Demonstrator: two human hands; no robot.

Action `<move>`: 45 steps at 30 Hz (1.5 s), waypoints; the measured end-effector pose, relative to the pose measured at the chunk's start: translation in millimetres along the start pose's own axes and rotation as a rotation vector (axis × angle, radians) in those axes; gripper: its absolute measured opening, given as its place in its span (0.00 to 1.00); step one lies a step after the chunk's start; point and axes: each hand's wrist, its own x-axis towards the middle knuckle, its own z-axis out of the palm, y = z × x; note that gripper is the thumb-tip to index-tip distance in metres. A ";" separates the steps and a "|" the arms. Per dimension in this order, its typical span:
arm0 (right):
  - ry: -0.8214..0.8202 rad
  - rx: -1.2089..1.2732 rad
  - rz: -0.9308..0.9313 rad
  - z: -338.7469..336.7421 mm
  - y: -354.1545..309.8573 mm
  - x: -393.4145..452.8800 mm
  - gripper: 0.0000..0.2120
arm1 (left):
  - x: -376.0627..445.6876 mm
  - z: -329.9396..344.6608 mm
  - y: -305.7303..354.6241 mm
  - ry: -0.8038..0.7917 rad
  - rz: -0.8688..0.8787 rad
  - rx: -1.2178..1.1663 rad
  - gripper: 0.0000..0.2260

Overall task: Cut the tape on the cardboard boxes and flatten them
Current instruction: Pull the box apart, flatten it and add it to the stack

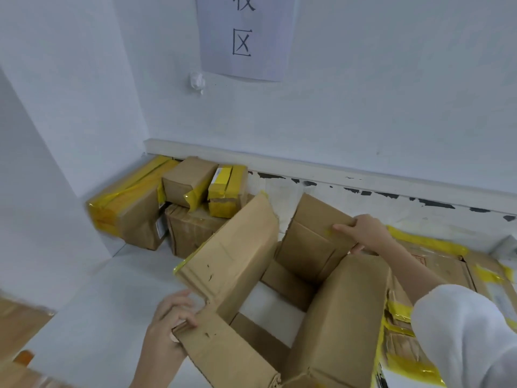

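White floor (98, 289); opened box (335, 317): left fingers (184, 322) curled on near corner, right fingers (342, 228) gripping far flap.

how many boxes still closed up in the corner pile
4: a large taped box at left, a plain box and a yellow-taped box on top, and a box beneath them. More may be hidden behind.

Two bare hands, one white sleeve.
From my remote seat I see the left hand (170, 317) and its forearm uncovered, no ring, watch or glove. The right hand (363, 231) is bare too; a soft, plain white sleeve (464, 331) bunches above its elbow, without marking or print.
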 end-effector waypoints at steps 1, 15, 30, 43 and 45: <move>-0.046 0.026 -0.008 -1.0 -2.0 2.3 0.22 | 2.5 4.4 0.9 0.020 -0.067 -0.079 0.16; -0.385 1.011 0.071 23.2 88.0 -2.4 0.14 | 32.7 3.5 -2.3 -0.208 -0.430 -0.308 0.14; -0.416 0.708 -0.273 83.3 36.6 -20.3 0.07 | 29.3 27.8 -31.9 -0.147 -0.332 -0.286 0.46; -0.145 0.888 -0.119 83.8 41.8 -24.6 0.06 | 48.2 28.8 -44.2 0.205 -0.352 -0.311 0.16; -0.049 0.922 -0.070 78.1 50.8 -24.5 0.07 | 52.3 20.8 -39.5 0.267 -0.328 -0.335 0.05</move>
